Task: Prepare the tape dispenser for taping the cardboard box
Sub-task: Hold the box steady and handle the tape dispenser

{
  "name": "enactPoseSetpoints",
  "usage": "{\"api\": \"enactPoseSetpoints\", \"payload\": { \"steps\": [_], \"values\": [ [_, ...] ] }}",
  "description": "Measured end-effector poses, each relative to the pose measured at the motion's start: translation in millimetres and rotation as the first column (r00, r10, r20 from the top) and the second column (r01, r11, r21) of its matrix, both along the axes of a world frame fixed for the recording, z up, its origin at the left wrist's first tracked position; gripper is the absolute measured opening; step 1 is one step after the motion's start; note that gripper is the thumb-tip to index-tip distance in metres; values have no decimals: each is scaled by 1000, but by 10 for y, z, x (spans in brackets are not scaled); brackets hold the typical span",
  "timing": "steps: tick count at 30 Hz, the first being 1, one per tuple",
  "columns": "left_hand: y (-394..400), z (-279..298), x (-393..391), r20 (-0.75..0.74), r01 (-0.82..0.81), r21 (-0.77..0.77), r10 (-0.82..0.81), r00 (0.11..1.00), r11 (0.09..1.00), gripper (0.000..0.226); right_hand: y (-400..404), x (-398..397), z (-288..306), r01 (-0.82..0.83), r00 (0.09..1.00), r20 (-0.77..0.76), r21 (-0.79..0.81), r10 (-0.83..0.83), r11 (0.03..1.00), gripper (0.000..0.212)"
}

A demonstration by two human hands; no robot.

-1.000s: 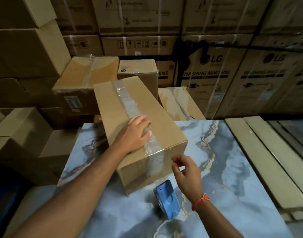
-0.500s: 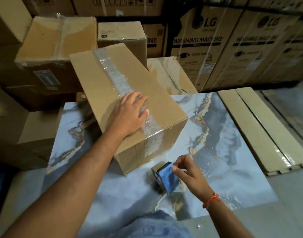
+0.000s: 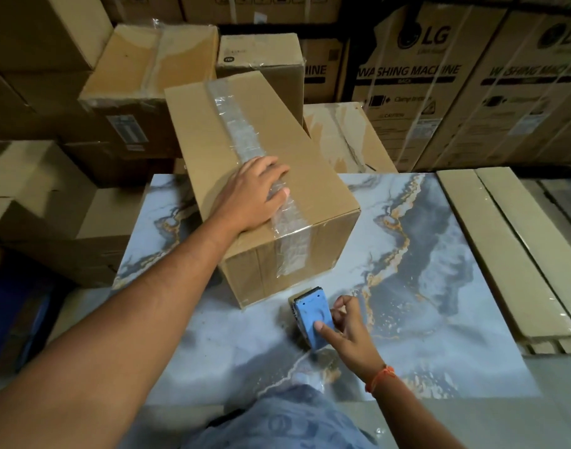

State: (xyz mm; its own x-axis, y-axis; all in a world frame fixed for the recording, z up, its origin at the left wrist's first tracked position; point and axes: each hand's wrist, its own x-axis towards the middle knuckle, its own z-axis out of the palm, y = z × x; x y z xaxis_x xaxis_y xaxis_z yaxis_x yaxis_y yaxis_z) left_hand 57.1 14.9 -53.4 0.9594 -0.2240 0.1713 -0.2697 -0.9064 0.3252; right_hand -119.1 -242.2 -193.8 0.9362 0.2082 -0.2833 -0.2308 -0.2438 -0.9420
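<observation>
A brown cardboard box (image 3: 313, 196) lies on the marbled blue-grey tabletop (image 3: 433, 286), with a strip of clear tape running along its top and down its near face. My left hand (image 3: 255, 197) rests flat on the box top, fingers spread over the tape. Just in front of the box stands a small blue tape dispenser (image 3: 311, 314). My right hand (image 3: 345, 322) grips it from the right, thumb on its blue side and fingers curled behind it. An orange thread circles that wrist.
Stacked cardboard boxes (image 3: 148, 76) crowd the left and back. Large LG washing machine cartons (image 3: 439, 85) line the rear right. Long flat cardboard packs (image 3: 511, 254) lie along the table's right side. My blue-clad knee (image 3: 284, 419) shows at the bottom.
My right hand came down from near the box's front edge onto the blue dispenser and closed on it. The left hand stayed on the box. The view tilted downward.
</observation>
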Motion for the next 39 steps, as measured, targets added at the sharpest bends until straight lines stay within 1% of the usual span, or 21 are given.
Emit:
{"api": "enactPoseSetpoints", "payload": {
  "steps": [3,6,11,13,17,22,26,33,39],
  "values": [
    [-20,34,-27,-19,-8,-3,8,1000,1000,62,78,-33,33,5,999,51,13,-6,1000,37],
    [-26,49,-43,-33,-14,-1,14,999,1000,63,134,-74,117,4,993,118,10,-5,1000,31],
    [-50,59,-53,-28,-15,10,15,999,1000,59,69,-177,254,20,998,49,112,-26,994,31],
    [-48,52,-49,-31,-19,18,20,999,1000,60,1,-243,296,26,998,60,103,-33,994,30],
    [-47,45,-53,-25,-21,17,22,999,1000,63,-87,-384,362,16,996,88,99,-24,995,16],
    [-51,31,-49,5,-15,34,15,1000,999,52,-39,-448,483,43,998,41,136,-49,990,29],
    [-45,21,-48,24,-3,32,2,1000,999,49,-22,-412,531,70,997,-28,192,-66,979,30],
    [-35,2,-30,27,-1,31,1,1000,1000,49,-6,-315,626,9,999,-33,164,-3,987,33],
    [-44,7,-33,0,-29,24,29,1000,999,50,11,-240,672,-4,996,-84,175,19,985,33]
  ]
}}
